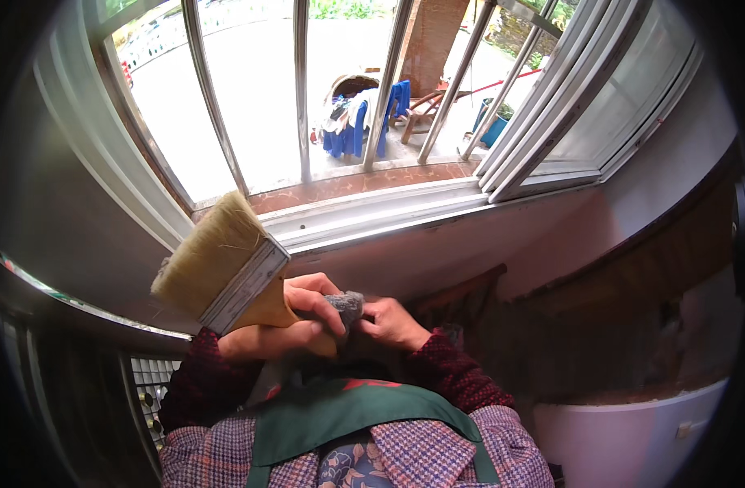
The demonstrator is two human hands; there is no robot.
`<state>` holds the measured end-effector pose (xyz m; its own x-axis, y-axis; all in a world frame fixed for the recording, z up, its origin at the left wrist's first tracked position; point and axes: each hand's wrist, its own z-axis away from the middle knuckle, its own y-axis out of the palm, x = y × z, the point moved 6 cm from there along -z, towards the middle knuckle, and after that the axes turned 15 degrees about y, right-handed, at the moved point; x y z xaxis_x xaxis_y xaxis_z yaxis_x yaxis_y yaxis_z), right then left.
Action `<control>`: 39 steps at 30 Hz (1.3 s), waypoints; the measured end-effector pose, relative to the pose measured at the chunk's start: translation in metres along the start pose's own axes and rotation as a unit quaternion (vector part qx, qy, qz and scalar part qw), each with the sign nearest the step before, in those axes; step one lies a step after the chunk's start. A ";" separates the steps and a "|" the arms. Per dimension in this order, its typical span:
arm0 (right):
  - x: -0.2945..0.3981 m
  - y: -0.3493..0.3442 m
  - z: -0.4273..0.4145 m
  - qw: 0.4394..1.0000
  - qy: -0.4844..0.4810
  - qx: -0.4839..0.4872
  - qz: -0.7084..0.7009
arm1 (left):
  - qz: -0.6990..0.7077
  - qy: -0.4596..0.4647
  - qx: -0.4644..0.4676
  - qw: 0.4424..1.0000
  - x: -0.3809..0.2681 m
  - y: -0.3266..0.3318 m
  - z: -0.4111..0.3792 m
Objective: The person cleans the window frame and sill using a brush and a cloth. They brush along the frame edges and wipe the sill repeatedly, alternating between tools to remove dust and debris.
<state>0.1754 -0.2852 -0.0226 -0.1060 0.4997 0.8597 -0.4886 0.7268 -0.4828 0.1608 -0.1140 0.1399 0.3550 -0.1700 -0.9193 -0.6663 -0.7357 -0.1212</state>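
My left hand is closed around the wooden handle of a wide paintbrush, whose pale bristles point up and to the left, near the window frame. A crumpled grey cloth lies between my two hands, against the fingers of the left one. My right hand pinches the right edge of this cloth with thumb and fingers. The lower part of the cloth is in shadow and hard to make out.
In front is a sliding window with a white frame and metal bars. Outside stand a basket draped with clothes, a wooden chair and a blue bucket. A brown wooden railing lies in shadow at the right.
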 end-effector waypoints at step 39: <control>0.083 -0.234 0.093 0.822 -0.309 0.080 -0.472 | -0.189 -0.045 -0.268 0.944 0.016 -0.063 0.038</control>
<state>0.2004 -0.4574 0.1767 -0.0093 -0.6214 0.7834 -0.7079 0.5574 0.4338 0.1836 -0.0456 0.1185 0.4275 0.2106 -0.8792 -0.0672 -0.9624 -0.2632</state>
